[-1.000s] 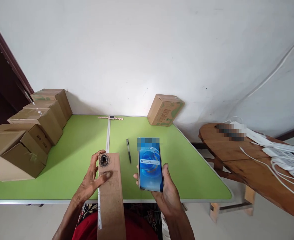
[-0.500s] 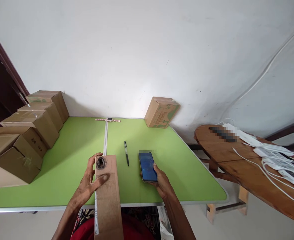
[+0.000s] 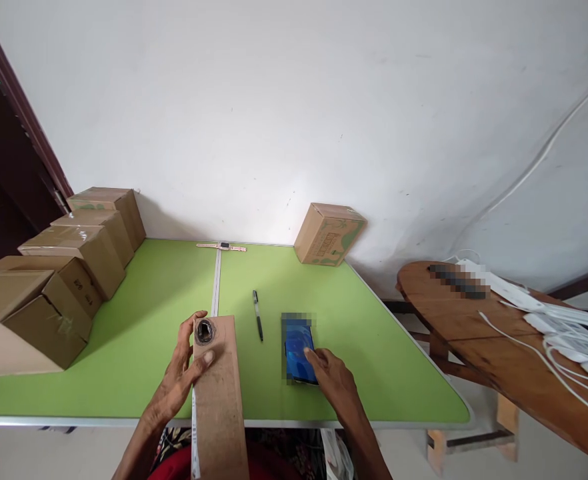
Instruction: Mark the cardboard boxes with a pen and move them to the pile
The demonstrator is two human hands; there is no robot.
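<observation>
My left hand [image 3: 180, 373] is closed around the upper left side of a long, narrow cardboard box [image 3: 219, 407]. Its thumb lies across the front face, just under a round hole with a dark scribbled edge. The box stands close to my body at the table's front edge, its lower end cut off by the frame. My right hand [image 3: 335, 381] is at the lower right of a smartphone [image 3: 298, 347] with a lit blue screen, thumb touching the glass and fingers curled. How the phone is supported underneath is hidden. A black-and-clear pen [image 3: 257, 315] lies between box and phone.
Several cardboard boxes [image 3: 79, 250] line the left side of the green table [image 3: 164, 287]. Another carton [image 3: 330, 233] stands at the back right by the wall. A pink-strapped watch [image 3: 225, 246] lies at the back edge. White power strips [image 3: 564, 327] and cables cover the wooden table [image 3: 454, 313] at right.
My right thumb has moved from the phone's right edge onto its screen, and the phone sits lower. The left hand keeps its hold on the box. The view has shifted slightly.
</observation>
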